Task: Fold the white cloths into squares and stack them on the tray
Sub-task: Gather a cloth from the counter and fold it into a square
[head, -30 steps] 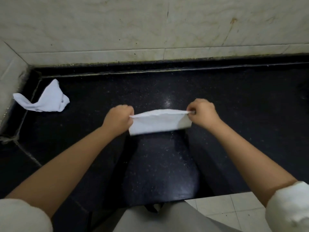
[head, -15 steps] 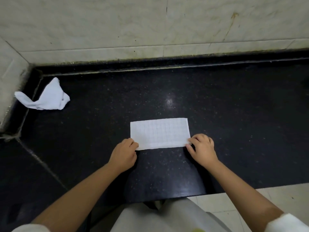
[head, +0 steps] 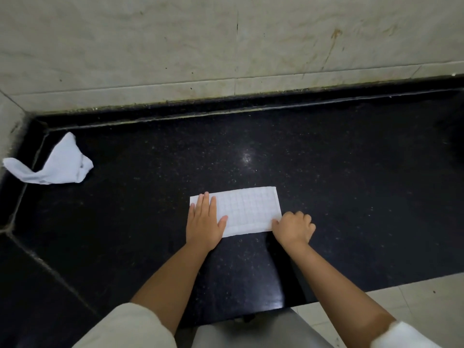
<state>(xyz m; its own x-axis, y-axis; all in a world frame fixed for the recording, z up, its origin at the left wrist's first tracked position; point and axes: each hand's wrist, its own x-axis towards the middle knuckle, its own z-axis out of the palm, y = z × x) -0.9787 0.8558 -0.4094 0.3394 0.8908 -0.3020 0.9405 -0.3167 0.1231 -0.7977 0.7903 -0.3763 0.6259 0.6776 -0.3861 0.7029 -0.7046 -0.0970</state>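
A white cloth [head: 247, 209] folded into a long rectangle lies flat on the black stone counter [head: 326, 184]. My left hand [head: 204, 222] rests flat on the cloth's left end, fingers spread and pressing down. My right hand [head: 293, 228] is curled at the cloth's near right corner, fingertips pinching its edge. A second white cloth [head: 57, 164] lies crumpled at the far left of the counter, near the wall corner. No tray is in view.
A pale tiled wall [head: 226, 46] runs along the back and the left of the counter, with a raised black lip at its foot. The counter's front edge is just in front of my body, with light floor tiles [head: 414, 302] below at the right.
The cloth was held up taut between both hands, then laid flat on the counter. My left hand has since opened and moved onto the cloth's left end; my right stays at the near right corner.
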